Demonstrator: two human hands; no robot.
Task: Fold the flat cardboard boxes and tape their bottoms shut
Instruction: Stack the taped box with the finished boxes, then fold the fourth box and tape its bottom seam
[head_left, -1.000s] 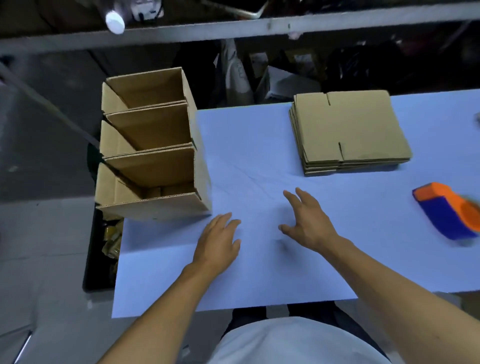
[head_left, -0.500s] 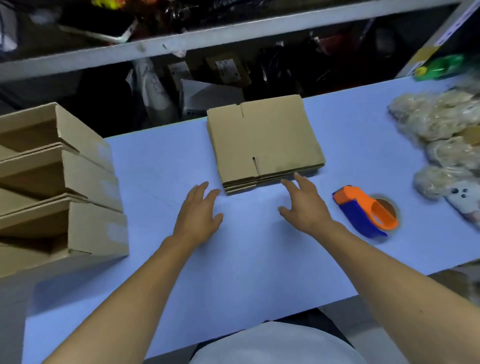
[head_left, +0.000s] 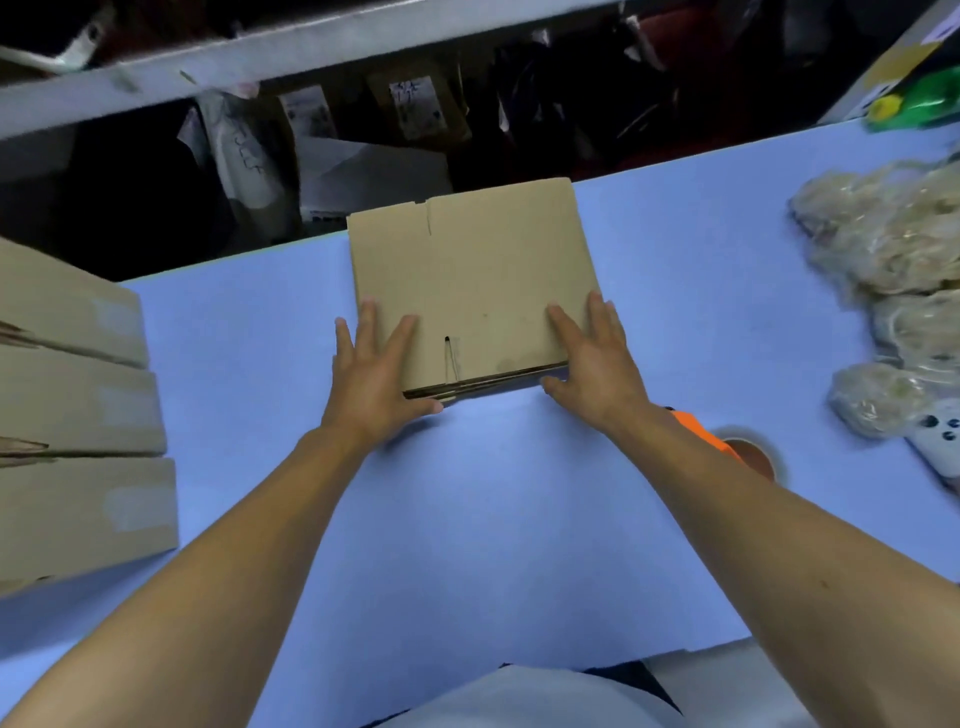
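A stack of flat cardboard boxes (head_left: 483, 270) lies at the far middle of the blue table (head_left: 493, 519). My left hand (head_left: 371, 374) rests on the stack's near left corner, fingers straight on top and thumb against the near edge. My right hand (head_left: 592, 358) lies the same way on the near right corner. An orange tape dispenser (head_left: 696, 431) sits just right of my right wrist, partly hidden by the forearm.
Three folded boxes (head_left: 72, 405) stand in a row at the table's left edge. Clear bags of pale stuffing (head_left: 893, 249) and a white toy (head_left: 940, 447) crowd the right side. A green bottle (head_left: 914, 104) lies far right. A grey shelf rail (head_left: 260, 52) runs overhead behind the table.
My view has swung right, away from the folded boxes. Both hands moved forward from the bare table onto the near corners of the flat stack.
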